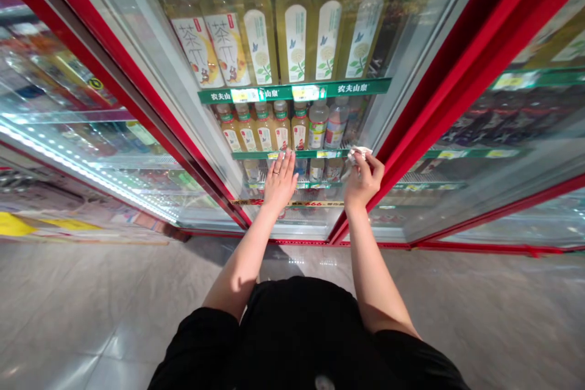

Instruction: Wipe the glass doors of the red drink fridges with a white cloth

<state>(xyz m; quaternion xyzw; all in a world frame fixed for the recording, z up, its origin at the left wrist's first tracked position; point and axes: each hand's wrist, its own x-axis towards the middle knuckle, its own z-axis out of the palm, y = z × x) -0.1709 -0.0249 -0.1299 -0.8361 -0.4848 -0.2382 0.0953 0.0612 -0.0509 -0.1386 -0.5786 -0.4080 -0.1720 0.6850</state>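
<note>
My left hand (pixel 280 181) lies against the glass door (pixel 311 230) of a drinks cooler, fingers stretched out and a ring on one of them. Nothing is in it. My right hand (pixel 364 183) is closed on a crumpled white cloth or tissue (pixel 358 155); which of the two I cannot tell. It is at the glass near the door's right edge, close to the red frame (pixel 388 161). Behind the pane, small bottles (pixel 264 128) with green caps stand in a row just above my left fingertips.
Large bottles of pale yellow drink (pixel 293 30) fill the upper shelf, above a green label strip (pixel 361 88). More glass-fronted coolers flank this one, including a lit cooler (pixel 91 161) on the left. Grey tiled floor (pixel 137 311) runs below.
</note>
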